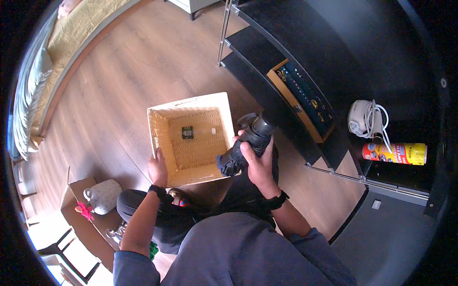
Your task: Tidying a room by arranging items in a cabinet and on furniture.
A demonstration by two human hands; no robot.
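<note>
A cream woven basket (162,138) is tilted toward me above the floor. My left hand (158,169) grips its near left edge, with the fingers closed on the rim. Inside, on the basket's bottom, lie a small dark green square (188,132) and a tiny white piece (213,130). Just right of the basket, my right hand (258,164) is wrapped round what looks like a black folded umbrella (237,153). Its bunched fabric end points toward the basket, while the thicker handle end with a strap loop faces up and right.
Black shelves (248,43) on the right hold a wooden-edged jewelry tray (298,102), a white corded appliance (361,117) and a yellow-red spray can (395,153). At lower left, a cardboard box (78,209) holds a speckled grey jug (105,196). A bed (76,33) stands far left.
</note>
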